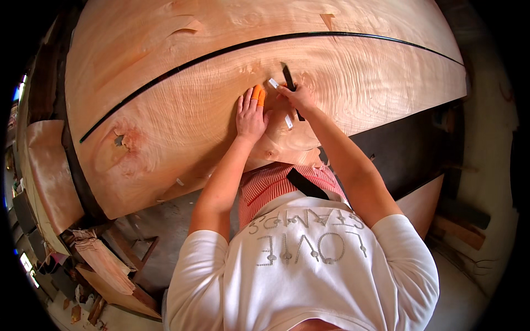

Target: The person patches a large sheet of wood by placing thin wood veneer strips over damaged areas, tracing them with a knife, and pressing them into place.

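Note:
A broad sheet of pale wood veneer (187, 105) with wavy grain lies in front of me. My left hand (252, 118) rests on it with the fingers stretched out; orange finger covers (258, 95) sit on two of them. Just to the right, my right hand (298, 98) is closed around a dark, narrow knife-like tool (288, 76), its slanted end pointing away from me. One small white strip (273, 83) is at the fingertips of that hand; whether they pinch it I cannot tell. Another white strip (289, 122) lies on the veneer below the hand.
Across the far part of the veneer runs a long, thin black strip (221, 53). A knot hole (118, 140) shows at the left. More veneer (52, 171) hangs beyond the left edge, with wood scraps (105, 259) below. Boards (458, 231) lie at the lower right.

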`<state>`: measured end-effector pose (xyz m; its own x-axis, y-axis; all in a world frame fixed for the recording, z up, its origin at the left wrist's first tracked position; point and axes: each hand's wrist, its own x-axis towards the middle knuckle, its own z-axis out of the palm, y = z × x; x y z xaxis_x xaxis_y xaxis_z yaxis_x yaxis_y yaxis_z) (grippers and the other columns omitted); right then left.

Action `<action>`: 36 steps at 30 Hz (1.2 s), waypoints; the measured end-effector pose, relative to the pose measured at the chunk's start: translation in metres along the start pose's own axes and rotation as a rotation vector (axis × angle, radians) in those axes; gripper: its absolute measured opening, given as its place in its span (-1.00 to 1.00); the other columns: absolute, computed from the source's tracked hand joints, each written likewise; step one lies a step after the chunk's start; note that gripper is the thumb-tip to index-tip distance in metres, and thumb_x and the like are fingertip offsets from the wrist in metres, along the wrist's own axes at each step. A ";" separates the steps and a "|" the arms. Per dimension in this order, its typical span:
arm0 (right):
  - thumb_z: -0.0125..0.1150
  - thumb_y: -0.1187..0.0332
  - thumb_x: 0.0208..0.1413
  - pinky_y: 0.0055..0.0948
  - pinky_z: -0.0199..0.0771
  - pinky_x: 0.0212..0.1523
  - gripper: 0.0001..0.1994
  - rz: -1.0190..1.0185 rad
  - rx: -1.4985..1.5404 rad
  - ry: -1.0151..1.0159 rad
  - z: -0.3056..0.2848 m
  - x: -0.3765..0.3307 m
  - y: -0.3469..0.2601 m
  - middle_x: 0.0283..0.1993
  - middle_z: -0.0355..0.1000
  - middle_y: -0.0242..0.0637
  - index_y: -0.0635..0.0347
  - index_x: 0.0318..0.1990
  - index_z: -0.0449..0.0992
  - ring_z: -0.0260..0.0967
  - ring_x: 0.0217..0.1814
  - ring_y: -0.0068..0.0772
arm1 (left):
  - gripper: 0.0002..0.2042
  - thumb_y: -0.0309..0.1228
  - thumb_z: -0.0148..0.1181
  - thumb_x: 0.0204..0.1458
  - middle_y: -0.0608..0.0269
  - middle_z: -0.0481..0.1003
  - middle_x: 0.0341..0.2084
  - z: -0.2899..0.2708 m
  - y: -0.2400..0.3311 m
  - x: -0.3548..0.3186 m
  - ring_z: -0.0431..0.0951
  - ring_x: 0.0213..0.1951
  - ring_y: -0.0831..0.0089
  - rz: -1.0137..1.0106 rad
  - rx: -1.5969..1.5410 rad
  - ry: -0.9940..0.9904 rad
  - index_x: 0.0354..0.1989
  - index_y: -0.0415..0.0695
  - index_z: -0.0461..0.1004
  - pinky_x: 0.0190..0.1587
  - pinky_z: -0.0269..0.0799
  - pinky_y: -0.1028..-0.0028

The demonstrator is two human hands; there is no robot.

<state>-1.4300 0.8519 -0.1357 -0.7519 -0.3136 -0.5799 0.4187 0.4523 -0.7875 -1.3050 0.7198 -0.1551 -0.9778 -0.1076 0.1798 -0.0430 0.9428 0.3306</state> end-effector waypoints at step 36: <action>0.30 0.07 -0.12 -0.29 0.31 -0.19 -0.62 -0.034 -0.606 -0.587 -0.019 -0.135 0.138 -0.38 0.48 -0.25 0.13 -0.23 0.50 0.38 -0.30 -0.43 | -0.51 -0.33 0.12 -0.07 -0.09 0.08 0.20 -0.063 -0.068 -0.038 0.17 0.15 0.03 -0.403 -0.027 0.312 0.07 -0.22 0.28 0.16 0.10 0.12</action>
<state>-1.2801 0.9724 -0.1620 -0.3027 -0.6426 -0.7039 -0.0714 0.7518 -0.6555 -1.2516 0.6396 -0.1263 -0.7764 -0.5542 0.3001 -0.3949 0.7989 0.4537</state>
